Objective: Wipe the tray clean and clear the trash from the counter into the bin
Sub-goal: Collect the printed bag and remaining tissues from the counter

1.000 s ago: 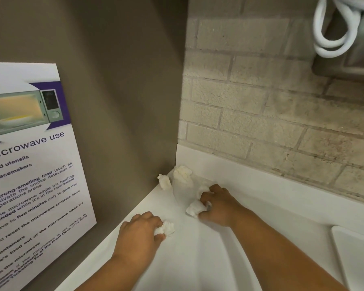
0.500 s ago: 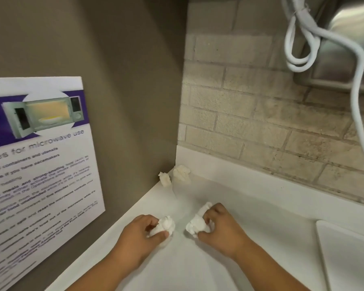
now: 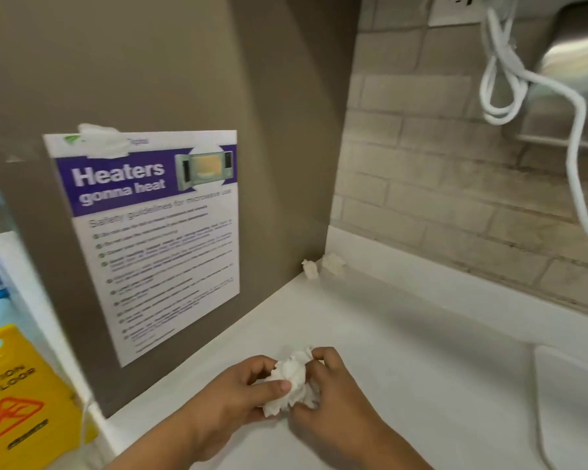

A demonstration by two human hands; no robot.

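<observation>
White countertop (image 3: 404,351) fills the lower half of the view. It meets a grey-brown side panel (image 3: 150,62) on the left and a pale brick-tile wall (image 3: 438,184) at the back. A microwave safety poster (image 3: 157,239) headed "Heaters gonna heat" is fixed to the panel. At the right edge lies what looks like the white tray (image 3: 577,412), with only its corner in view, well apart from the hands. A yellow wet-floor sign (image 3: 21,395) stands at lower left, past the counter's end. A white cord (image 3: 503,79) hangs looped at upper right.

Near the counter's front, the left hand (image 3: 231,398) and right hand (image 3: 333,401) meet. The fingers of both are curled around one crumpled wad of white tissue (image 3: 291,378), gripped between them over the counter. Two smaller tissue scraps (image 3: 310,268) lie in the far corner, against the panel and back wall.
</observation>
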